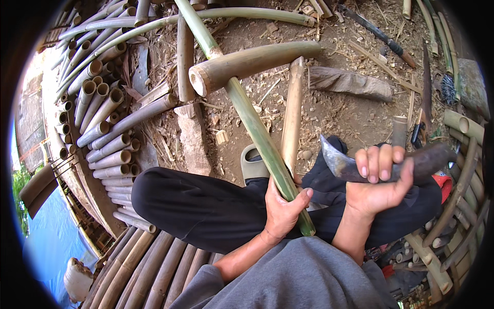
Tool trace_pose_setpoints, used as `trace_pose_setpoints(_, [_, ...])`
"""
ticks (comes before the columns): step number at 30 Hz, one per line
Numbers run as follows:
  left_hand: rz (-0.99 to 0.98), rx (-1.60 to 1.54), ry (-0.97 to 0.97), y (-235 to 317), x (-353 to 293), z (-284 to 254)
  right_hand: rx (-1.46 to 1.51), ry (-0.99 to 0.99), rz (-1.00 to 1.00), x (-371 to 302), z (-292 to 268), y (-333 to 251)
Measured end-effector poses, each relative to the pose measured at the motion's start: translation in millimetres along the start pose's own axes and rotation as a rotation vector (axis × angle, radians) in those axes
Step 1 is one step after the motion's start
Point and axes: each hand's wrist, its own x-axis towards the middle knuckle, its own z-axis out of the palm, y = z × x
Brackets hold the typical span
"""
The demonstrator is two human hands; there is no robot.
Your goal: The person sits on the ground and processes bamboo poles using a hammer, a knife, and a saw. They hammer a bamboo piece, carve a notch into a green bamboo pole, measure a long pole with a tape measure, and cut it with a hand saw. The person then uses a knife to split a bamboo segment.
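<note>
My left hand (285,206) is wrapped round the lower end of a green bamboo pole (257,129), which slants up and away from my lap. Farther out, a thick bamboo piece (257,64) lies across that pole; whether the pole runs through it or under it I cannot tell. My right hand (381,172) is closed round the thick dark handle of a curved knife (337,158). Its grey metal blade points left, raised over my right leg and apart from the pole. Just right of the pole, a pale bamboo length (292,113) reaches toward my left hand.
Cut bamboo tubes (110,110) are stacked at the left. A wood block (350,82) and a stone-like block (193,139) lie on the chip-strewn ground. A long dark-handled tool (378,36) lies at the far right. Bamboo slats (149,273) are at lower left.
</note>
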Motion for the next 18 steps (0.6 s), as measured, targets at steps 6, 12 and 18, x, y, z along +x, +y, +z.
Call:
trace_pose_setpoints(6, [0.061,0.029,0.085,5.1,-2.9,-12.5,-0.007,0.044,-0.06,-0.8,-11.4,-15.6])
trace_pose_setpoints(12, [0.024,0.252,0.119,9.8,5.8,-24.6,-0.425,0.071,-0.361,14.8,-6.2,-90.1])
trace_pose_setpoints(18, [-0.214,-0.233,0.053,14.6,12.2,-29.4,-0.848,0.125,-0.683,37.6,0.5,-216.4])
